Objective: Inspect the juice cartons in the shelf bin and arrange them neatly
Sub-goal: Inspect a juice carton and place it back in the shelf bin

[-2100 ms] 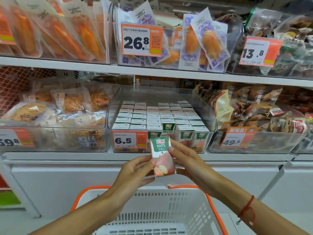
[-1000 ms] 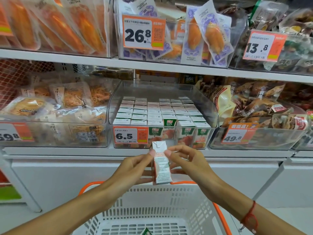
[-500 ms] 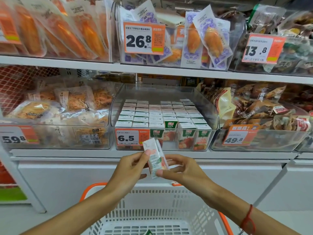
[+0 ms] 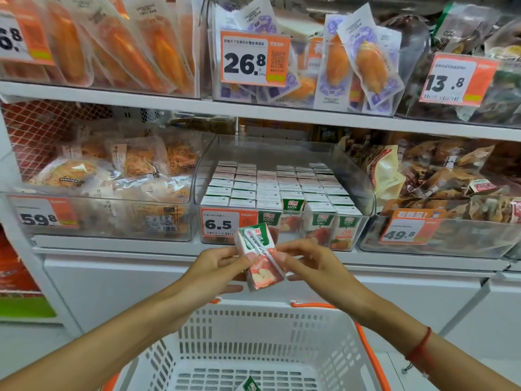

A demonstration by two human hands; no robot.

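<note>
Two hands hold one small juice carton in front of the shelf bin.

The left hand [image 4: 217, 266] pinches the juice carton [image 4: 260, 256] on one side, and the right hand [image 4: 306, 263] pinches the other, just below the shelf bin [image 4: 363, 190]. It looks light, stiff and smooth; hold its flat sides gently.

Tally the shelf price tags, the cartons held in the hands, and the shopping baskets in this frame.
Orange-and-white shelf price tags: 6
Small green-and-red juice carton, held between left hand and right hand: 1
White plastic shopping basket with orange handles: 1
Total: 8
</note>
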